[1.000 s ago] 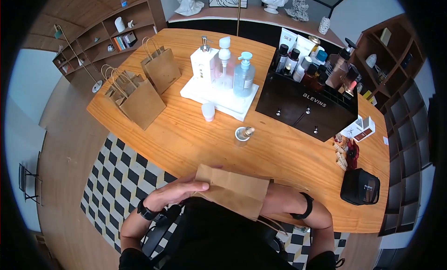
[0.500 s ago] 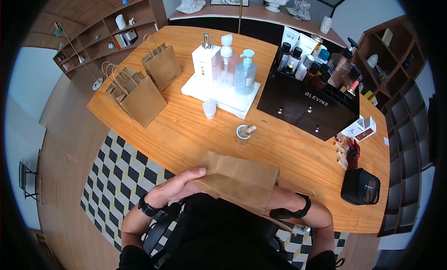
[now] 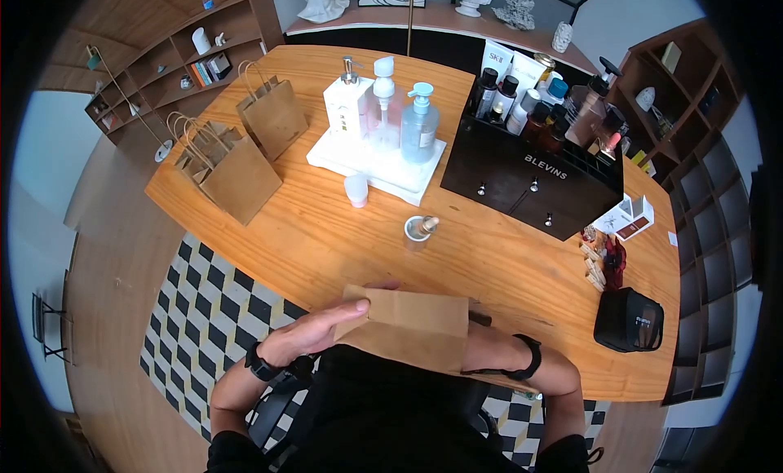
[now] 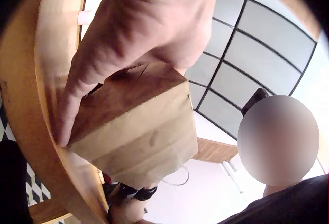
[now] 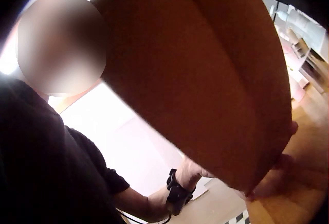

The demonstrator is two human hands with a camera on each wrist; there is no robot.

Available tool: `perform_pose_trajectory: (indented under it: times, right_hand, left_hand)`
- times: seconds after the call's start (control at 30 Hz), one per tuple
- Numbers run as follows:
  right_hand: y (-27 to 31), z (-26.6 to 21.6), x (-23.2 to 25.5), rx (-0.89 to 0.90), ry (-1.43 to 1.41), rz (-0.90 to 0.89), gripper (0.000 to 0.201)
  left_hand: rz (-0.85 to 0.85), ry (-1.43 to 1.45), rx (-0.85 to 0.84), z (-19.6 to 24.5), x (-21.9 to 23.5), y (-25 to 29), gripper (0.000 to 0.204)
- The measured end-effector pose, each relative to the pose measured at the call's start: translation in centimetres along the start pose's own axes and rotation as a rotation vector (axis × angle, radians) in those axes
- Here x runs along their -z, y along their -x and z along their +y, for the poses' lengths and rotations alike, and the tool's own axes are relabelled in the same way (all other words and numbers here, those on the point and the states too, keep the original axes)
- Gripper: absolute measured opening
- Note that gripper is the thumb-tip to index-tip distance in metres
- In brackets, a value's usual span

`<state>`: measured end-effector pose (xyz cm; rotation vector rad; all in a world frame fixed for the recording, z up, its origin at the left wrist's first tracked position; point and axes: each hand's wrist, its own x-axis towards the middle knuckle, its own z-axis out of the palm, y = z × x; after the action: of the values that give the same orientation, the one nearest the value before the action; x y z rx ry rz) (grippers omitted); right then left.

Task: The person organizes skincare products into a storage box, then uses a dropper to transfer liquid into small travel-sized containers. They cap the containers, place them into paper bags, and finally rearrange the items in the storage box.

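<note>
A brown paper bag (image 3: 408, 326) lies on its side in front of the black shirt, over the table's near edge. My left hand (image 3: 316, 328) grips its bottom end, thumb along the upper face and fingertips showing at the far side. In the left wrist view the hand (image 4: 149, 33) spans the creased base of the bag (image 4: 141, 136). My right forearm (image 3: 499, 348) reaches into the bag's mouth from the right, so the right hand is hidden inside. The bag's brown paper (image 5: 190, 80) fills much of the right wrist view.
Two paper bags (image 3: 245, 179) (image 3: 273, 121) stand at the left. A white tray (image 3: 375, 173) carries pump bottles. Before it are a small pink-and-white container (image 3: 356, 191) and a cup (image 3: 415, 231). A black cosmetics organizer (image 3: 522, 179) and a black pouch (image 3: 628, 320) are at the right.
The bag rose and tilted away from the body half a second ago, and has now come back lower and flatter. The left hand moved with it, keeping its grip on the base.
</note>
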<state>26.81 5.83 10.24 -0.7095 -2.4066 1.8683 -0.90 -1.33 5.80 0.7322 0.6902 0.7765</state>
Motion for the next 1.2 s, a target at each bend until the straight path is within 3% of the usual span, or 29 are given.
perform_pose_trajectory:
  times: [0.07, 0.1, 0.17, 0.2, 0.47, 0.53, 0.6, 0.67, 0.7, 0.77, 0.8, 0.83, 0.87, 0.9, 0.93, 0.97, 1.07, 1.13, 1.17, 1.2]
  right_hand:
    - [-0.4, -0.2, -0.6, 0.26, -0.04, 0.121, 0.051]
    - [-0.2, -1.0, -0.4, 0.26, -0.038, 0.121, 0.051]
    - [0.1, -4.6, 0.8, -0.237, 0.136, -0.165, 0.048]
    - [0.1, -4.5, 0.7, -0.236, 0.136, -0.165, 0.048]
    - [-0.2, -2.2, 0.0, 0.262, 0.562, -0.043, 0.044]
    - [0.2, -3.7, 0.5, 0.302, 0.571, -0.003, 0.041]
    - [0.6, -5.2, 1.2, 0.343, 0.583, 0.035, 0.038]
    - [1.3, -5.7, 2.1, 0.493, 0.415, 0.292, 0.033]
    - [1.7, -5.6, 2.5, 0.493, 0.417, 0.291, 0.033]
    - [2.4, -5.5, 3.1, 0.554, 0.317, 0.65, 0.037]
    - [1.6, -4.6, 3.7, 0.655, 0.333, 0.79, 0.043]
    - [1.2, -4.5, 4.0, 0.656, 0.332, 0.79, 0.043]
    - [0.8, -4.5, 4.3, 0.554, 0.343, 0.778, 0.041]
    - [0.4, -4.6, 4.4, 0.453, 0.355, 0.764, 0.038]
    - [0.3, -5.0, 4.4, 0.349, 0.38, 0.62, 0.029]
    - [-0.2, -4.8, 4.0, 0.35, 0.38, 0.619, 0.029]
    - [-2.3, -3.4, 2.4, 0.378, 0.555, 0.523, 0.027]
    - [-3.1, -2.8, 2.0, 0.438, 0.577, 0.617, 0.034]
    - [-3.2, -2.5, 2.0, 0.439, 0.579, 0.618, 0.034]
    - [-3.3, -2.3, 2.0, 0.447, 0.522, 0.617, 0.032]
  left_hand:
    - [-0.006, 0.054, -0.001, -0.2, 0.0, -0.1, 0.076]
    - [-0.014, 0.07, -0.015, -0.4, 0.1, -0.2, 0.075]
    - [-0.022, 0.086, -0.029, -0.4, 0.1, -0.3, 0.074]
    - [-0.012, 0.072, -0.038, -0.4, 0.0, -0.4, 0.075]
    - [-0.02, 0.151, -0.092, -0.5, 0.3, -0.2, 0.08]
    - [0.082, 0.068, -0.108, -0.1, -0.3, -0.1, 0.093]
    - [0.091, 0.129, -0.154, -0.4, 0.5, 0.0, 0.092]
    - [0.1, 0.23, -0.232, -0.4, 1.4, 0.2, 0.094]
    - [0.1, 0.271, -0.266, -0.3, 1.9, 0.4, 0.095]
    - [0.121, 0.227, -0.395, 0.1, 1.6, 0.7, 0.098]
    - [0.161, 0.296, -0.348, 0.4, 1.3, 0.7, 0.097]
    - [0.201, 0.365, -0.299, 0.7, 1.3, 0.7, 0.097]
    - [0.202, 0.364, -0.299, 0.0, 2.0, 0.6, 0.097]
    - [0.129, 0.541, -0.357, -1.2, 3.3, 0.2, 0.096]
    - [0.054, 0.717, -0.415, -1.4, 3.6, 0.0, 0.096]
    - [0.031, 0.543, -0.41, -1.1, 3.4, 0.4, 0.097]
    - [0.11, 0.587, -0.354, -0.9, 2.3, 0.4, 0.094]
    - [0.074, 0.499, -0.343, -0.1, 0.4, 0.4, 0.087]
    - [-0.025, 0.529, -0.384, -0.8, 1.4, -0.2, 0.074]
    - [0.121, 0.368, -0.394, -2.2, 3.1, -0.1, 0.069]
